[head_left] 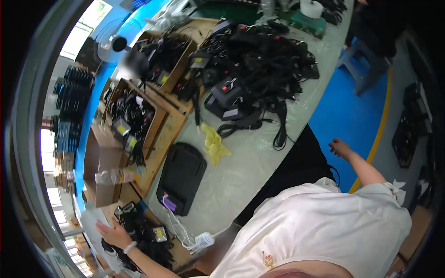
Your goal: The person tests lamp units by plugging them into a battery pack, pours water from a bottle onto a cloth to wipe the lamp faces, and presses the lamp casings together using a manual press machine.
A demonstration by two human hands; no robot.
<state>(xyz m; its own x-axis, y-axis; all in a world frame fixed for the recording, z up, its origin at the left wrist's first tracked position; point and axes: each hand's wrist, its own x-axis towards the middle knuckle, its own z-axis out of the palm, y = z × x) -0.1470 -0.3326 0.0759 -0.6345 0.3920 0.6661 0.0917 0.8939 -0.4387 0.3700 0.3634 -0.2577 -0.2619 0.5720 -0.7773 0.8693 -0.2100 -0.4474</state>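
Observation:
My left hand (pixel 114 235) is open at the lower left, fingers stretched out and a pale band at the wrist. It is beside a heap of black devices and cables (pixel 143 231), some with yellow-and-silver labels. I cannot tell whether it touches them. My right hand (pixel 340 148) hangs over the blue floor beside the table, empty, its fingers loosely bent and apart. Between the hands, a flat black tray-like panel (pixel 183 176) rests on the pale table (pixel 222 192), with a small purple object (pixel 169 203) at its lower end.
A yellow cloth (pixel 214 144) lies near a big pile of black devices and cords (pixel 259 60). Open cardboard boxes (pixel 104 160) stand along the left, with a clear bottle (pixel 113 177). A white power strip (pixel 204 241), a fan (pixel 119 44) and a grey stool (pixel 366 62) also show.

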